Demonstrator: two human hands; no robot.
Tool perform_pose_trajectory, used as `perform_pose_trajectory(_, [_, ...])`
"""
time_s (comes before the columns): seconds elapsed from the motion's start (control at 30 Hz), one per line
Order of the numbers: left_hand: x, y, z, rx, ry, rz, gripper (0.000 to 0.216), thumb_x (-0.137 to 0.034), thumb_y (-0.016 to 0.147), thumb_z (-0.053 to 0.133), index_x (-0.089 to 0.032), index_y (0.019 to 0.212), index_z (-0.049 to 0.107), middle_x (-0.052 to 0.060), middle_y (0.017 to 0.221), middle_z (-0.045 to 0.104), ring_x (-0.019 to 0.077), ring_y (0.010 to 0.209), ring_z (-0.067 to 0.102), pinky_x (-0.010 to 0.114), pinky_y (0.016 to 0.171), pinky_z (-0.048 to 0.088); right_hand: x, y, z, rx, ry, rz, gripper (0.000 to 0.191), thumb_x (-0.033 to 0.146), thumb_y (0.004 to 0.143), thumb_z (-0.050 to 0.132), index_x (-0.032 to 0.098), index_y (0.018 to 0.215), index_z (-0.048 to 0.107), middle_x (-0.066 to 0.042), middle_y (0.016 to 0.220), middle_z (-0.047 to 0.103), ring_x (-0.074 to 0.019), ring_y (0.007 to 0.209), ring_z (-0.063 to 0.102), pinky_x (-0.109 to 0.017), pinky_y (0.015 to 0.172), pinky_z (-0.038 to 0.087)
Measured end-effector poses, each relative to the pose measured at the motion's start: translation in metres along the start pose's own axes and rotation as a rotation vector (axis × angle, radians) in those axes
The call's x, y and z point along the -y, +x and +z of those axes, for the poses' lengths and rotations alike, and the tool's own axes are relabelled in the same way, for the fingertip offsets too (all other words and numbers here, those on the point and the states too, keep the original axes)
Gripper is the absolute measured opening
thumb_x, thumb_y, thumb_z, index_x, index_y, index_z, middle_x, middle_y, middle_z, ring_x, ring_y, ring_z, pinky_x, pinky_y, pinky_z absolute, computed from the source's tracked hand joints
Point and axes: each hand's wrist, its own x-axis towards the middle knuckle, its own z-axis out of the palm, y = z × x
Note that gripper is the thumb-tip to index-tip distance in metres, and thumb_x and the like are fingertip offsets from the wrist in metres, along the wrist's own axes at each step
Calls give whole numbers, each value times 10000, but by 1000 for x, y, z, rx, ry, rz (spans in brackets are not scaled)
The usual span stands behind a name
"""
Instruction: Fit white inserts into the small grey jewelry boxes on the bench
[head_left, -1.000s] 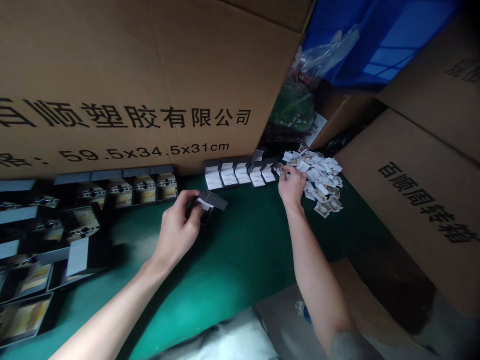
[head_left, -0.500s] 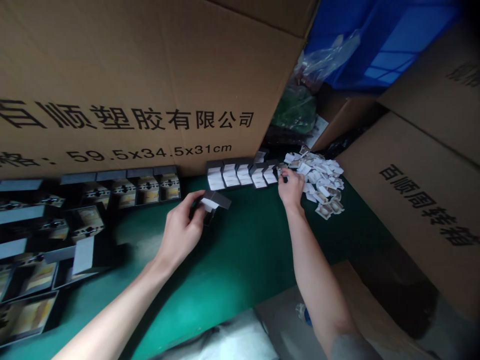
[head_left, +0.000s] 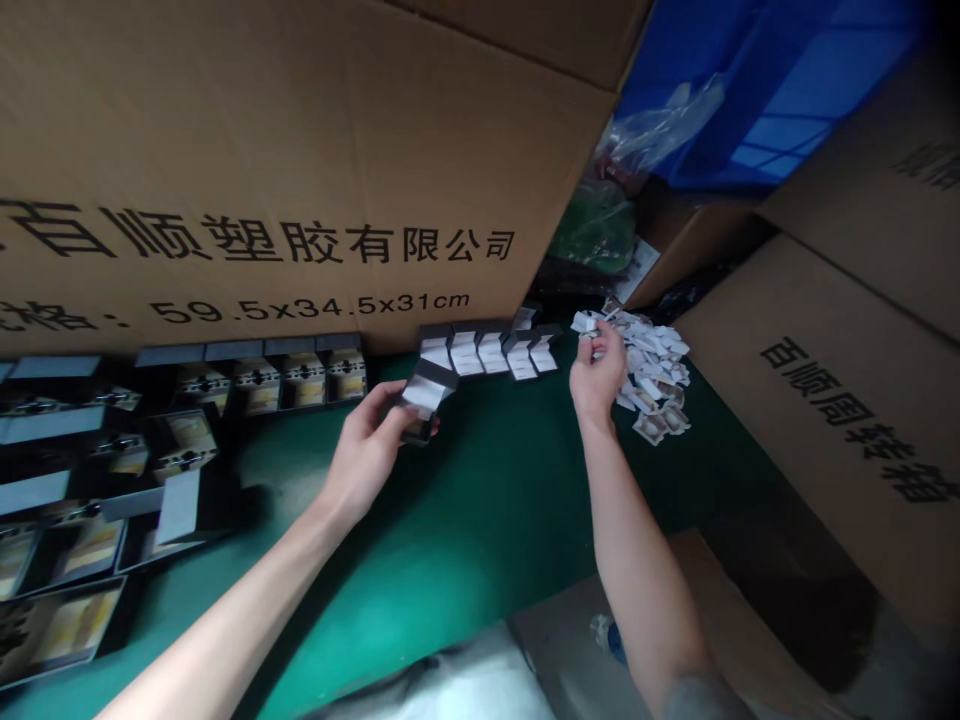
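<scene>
My left hand (head_left: 369,442) grips a small dark open box (head_left: 420,400) with a white insert, held just above the green table (head_left: 480,520). My right hand (head_left: 598,375) is lifted over the left edge of a heap of small white packets (head_left: 651,365), its fingers pinched on one small packet (head_left: 592,326). Between my hands, against the big carton, stands a row of small dark boxes with white inserts (head_left: 487,350). To the left lie several open dark boxes with yellowish contents (head_left: 270,375).
A large printed cardboard carton (head_left: 285,170) walls off the back. More cartons (head_left: 847,400) stand at the right. A blue crate (head_left: 765,90) and plastic bags (head_left: 600,215) fill the back right corner. More open boxes (head_left: 67,520) crowd the left edge.
My right hand has risen from the heap's edge with a packet pinched in its fingers. My left hand has tilted the small box upward and slightly right.
</scene>
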Motion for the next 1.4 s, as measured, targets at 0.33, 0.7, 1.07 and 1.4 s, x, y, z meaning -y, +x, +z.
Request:
perform_pose_trajectory(0.33, [-4,3,4,-3,-384,-120,301,-392,938,537,-148,1071,652,117,1103,746,246,891,761,445,907,633,82,-51,-19,797,935,-34,587,476,937,583,264,1472,467,-72,1076,688,-203,820,638,-340,647,574])
perform_pose_trajectory(0.7, [-11,3,7,-34,-544,-135,193,-318,935,552,-165,927,669,53,889,729,192,792,701,316,715,646,107,-72,-19,1310,1446,620,269,314,794,784,226,1037,710,-25,948,704,-156,866,638,-259,733,583])
perform_pose_trajectory(1.07, [-14,4,6,-49,-540,-109,209,-322,949,526,-181,914,677,44,896,717,200,833,672,285,680,614,105,-76,-15,1460,1283,690,259,285,743,814,189,917,649,-31,877,670,-163,771,623,-286,647,501])
perform_pose_trajectory(1.4, [-9,11,2,-129,-546,-66,198,-329,935,537,-179,943,666,32,923,717,168,817,653,244,685,565,107,-73,-14,1472,1068,605,158,259,820,728,178,942,668,-22,871,670,-132,769,656,-220,599,535])
